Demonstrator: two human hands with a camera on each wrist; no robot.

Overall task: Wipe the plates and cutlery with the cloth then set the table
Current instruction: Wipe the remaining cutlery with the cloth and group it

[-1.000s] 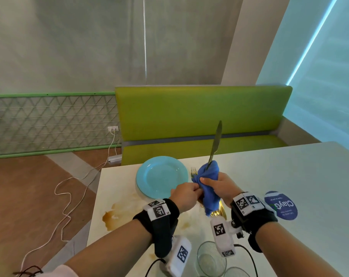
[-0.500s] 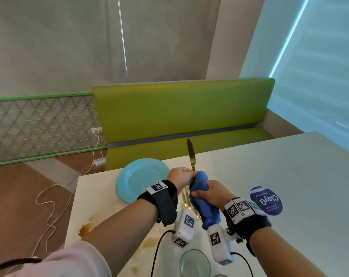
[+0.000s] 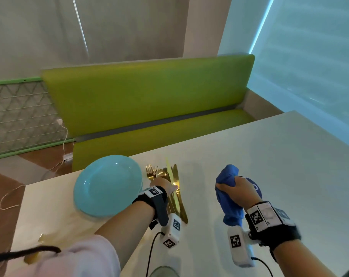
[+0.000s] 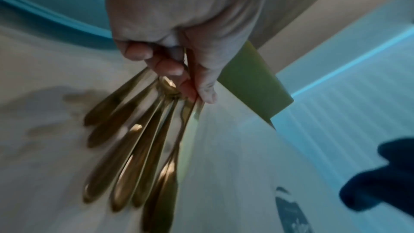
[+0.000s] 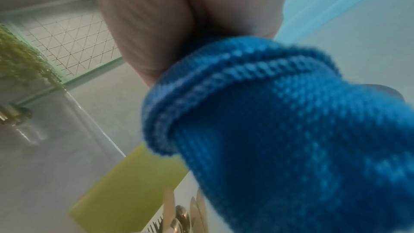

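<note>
The left hand [image 3: 163,185] is curling its fingers [image 4: 167,66] around a bunch of gold cutlery [image 3: 174,188], whose handles are fanning out just over the white table [image 3: 279,156]. At nine o'clock of the cutlery, almost touching it, a light blue plate [image 3: 107,184] is lying on the table. At three o'clock, well apart, the right hand [image 3: 239,191] is gripping a bunched blue cloth [image 3: 228,196], its fingers clenched round it.
</note>
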